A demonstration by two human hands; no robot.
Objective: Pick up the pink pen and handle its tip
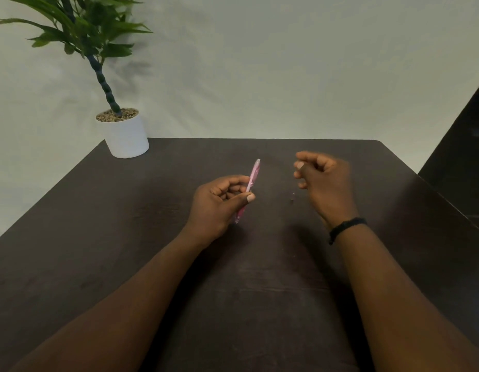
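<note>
Left hand [219, 202] at frame centre, curled round a pink pen [250, 183], tip end pointing to the upper right. Right hand [321, 178] blurred, fingers loosely curled, holding nothing visible. Small dark piece [293, 196] lying on the surface [125, 237] between both hands. Likely risk: brushed by the right hand, rolling away.

no readable text, labels or numbers anywhere
</note>
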